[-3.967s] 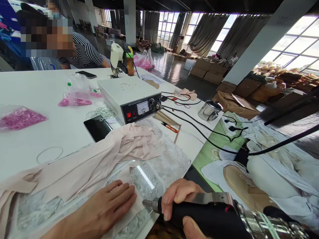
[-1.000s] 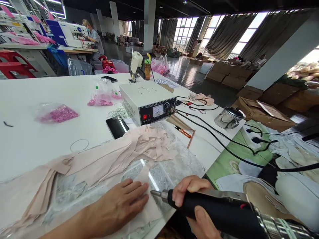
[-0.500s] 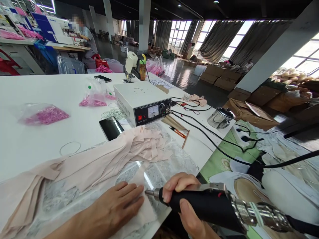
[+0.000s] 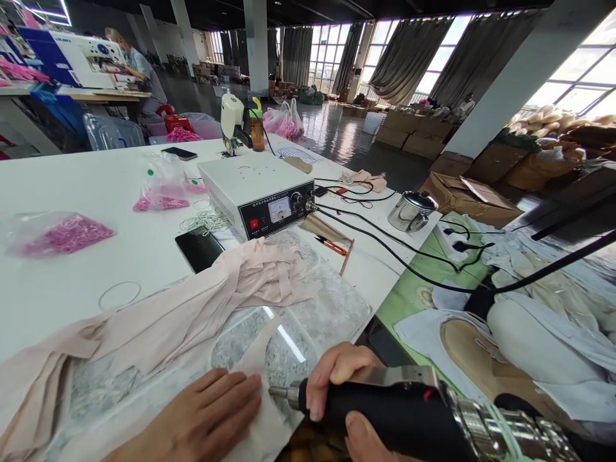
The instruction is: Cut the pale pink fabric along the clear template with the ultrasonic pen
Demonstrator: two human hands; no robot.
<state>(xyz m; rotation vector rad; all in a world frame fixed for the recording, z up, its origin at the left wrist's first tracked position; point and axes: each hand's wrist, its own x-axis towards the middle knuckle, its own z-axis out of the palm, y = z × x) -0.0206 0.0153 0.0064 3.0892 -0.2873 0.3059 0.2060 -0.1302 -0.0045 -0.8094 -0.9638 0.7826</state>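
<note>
Pale pink fabric pieces [image 4: 250,273] lie heaped just in front of a white control box [image 4: 257,179] on a white counter [image 4: 58,183], seen from the wearer's head. The heap trails toward the near left of the box, across a clear, glossy sheet [image 4: 341,301].

Nearer the wearer than the box, a single fabric piece [image 4: 255,353] lies on that sheet. The left hand [image 4: 205,410] rests flat over it, fingers straight and side by side, gripping nothing. The right hand [image 4: 344,369], at the near right of the box, has its fingers wrapped round a thick black handheld tool [image 4: 389,410]. The tool's metal tip [image 4: 282,391] points at the fabric beside the left fingertips; whether it touches is hard to tell.

Left of the box are a black phone [image 4: 197,250] and two clear bags of pink bits [image 4: 72,236]. To its right are orange-handled snips [image 4: 332,244], a lidded mug [image 4: 412,212] and black cables [image 4: 385,247] running from its front panel. Well beyond the box, at far left, a person [image 4: 144,70] sits at a sewing machine [image 4: 79,58].
</note>
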